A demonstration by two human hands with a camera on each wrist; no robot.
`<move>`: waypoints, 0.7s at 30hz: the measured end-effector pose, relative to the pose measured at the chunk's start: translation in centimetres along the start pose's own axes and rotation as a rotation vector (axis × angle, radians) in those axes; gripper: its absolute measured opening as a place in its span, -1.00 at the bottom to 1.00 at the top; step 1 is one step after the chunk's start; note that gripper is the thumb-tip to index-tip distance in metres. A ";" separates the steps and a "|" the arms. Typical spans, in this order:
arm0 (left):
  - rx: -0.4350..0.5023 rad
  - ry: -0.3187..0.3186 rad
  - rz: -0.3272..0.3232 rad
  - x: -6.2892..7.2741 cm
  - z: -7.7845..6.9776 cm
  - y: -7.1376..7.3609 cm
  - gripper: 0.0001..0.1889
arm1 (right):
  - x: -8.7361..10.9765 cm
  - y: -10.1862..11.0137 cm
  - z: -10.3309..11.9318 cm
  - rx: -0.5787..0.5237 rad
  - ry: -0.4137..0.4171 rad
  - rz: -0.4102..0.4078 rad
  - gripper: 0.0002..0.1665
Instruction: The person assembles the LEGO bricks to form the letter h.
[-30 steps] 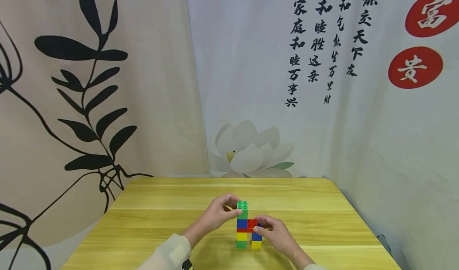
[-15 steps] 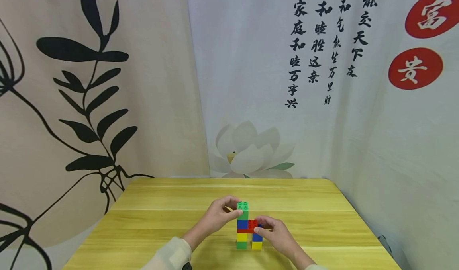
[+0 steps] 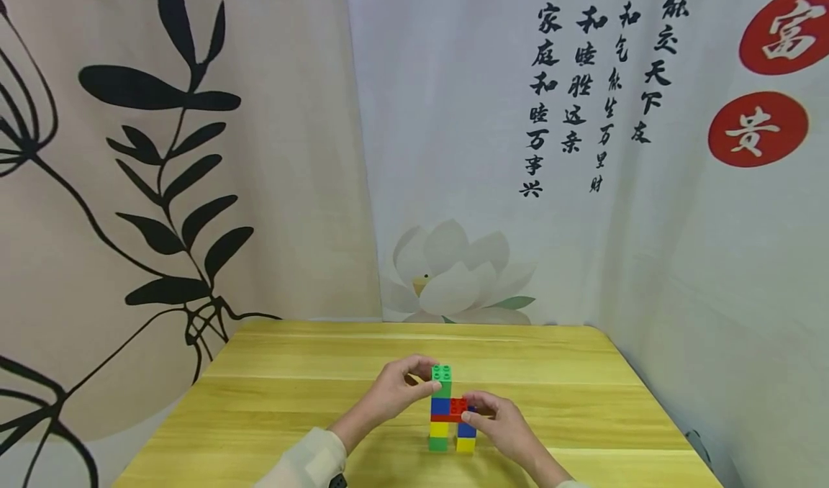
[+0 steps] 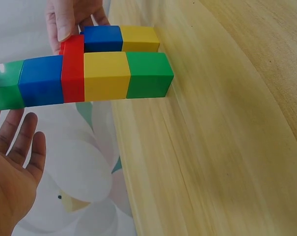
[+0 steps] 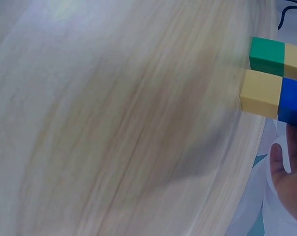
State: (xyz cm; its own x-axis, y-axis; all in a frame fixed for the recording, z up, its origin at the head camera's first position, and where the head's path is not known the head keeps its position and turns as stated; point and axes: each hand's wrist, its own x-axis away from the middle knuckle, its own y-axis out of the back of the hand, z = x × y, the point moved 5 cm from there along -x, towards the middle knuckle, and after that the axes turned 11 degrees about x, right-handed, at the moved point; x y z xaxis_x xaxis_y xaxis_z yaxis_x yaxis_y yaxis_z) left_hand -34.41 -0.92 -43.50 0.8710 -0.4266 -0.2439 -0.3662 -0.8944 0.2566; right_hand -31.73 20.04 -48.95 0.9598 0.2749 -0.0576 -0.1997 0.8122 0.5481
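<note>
A small two-legged structure of toy building bricks stands upright on the table. Its left column has a green brick [image 3: 438,444] at the bottom, then a yellow brick [image 3: 439,429], a flat red brick [image 3: 458,407], a blue brick [image 3: 440,407] and a green top brick [image 3: 442,380]. My left hand [image 3: 399,389] pinches that top brick between thumb and fingers. The red brick bridges to the shorter right column, made of a blue brick [image 4: 103,39] above a yellow brick [image 3: 465,445]. My right hand [image 3: 504,422] pinches the red brick's right end, its thumb in front.
The wooden table [image 3: 311,351] extends all around the structure. Behind it hangs a light curtain [image 3: 447,150] printed with dark leaves, a pale lotus and writing. A dark cable [image 3: 698,445] shows beyond the right table edge.
The head view has shifted slightly, so everything appears a little farther right. Both hands keep the same hold, and the bricks stand as before.
</note>
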 end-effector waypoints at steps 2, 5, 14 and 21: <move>-0.007 -0.004 0.001 0.0 -0.1 0.0 -0.62 | 0.0 0.0 0.0 -0.004 0.004 -0.001 -0.42; -0.016 -0.012 0.001 0.1 0.0 0.0 -0.58 | 0.1 0.0 0.0 -0.013 0.004 -0.001 -0.42; -0.013 -0.034 -0.009 0.5 -0.1 -0.1 -0.51 | 0.2 0.1 -0.1 0.013 0.002 -0.012 -0.38; -0.005 -0.038 -0.009 0.8 0.1 -0.1 -0.49 | 0.4 0.0 -0.1 0.013 0.029 -0.013 -0.37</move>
State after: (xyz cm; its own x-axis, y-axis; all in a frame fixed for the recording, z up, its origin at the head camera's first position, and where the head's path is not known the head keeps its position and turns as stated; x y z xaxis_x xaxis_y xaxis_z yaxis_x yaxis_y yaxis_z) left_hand -33.72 -1.18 -43.86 0.8610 -0.4237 -0.2815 -0.3569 -0.8975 0.2590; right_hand -31.38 20.22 -49.01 0.9561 0.2791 -0.0891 -0.1843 0.8094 0.5575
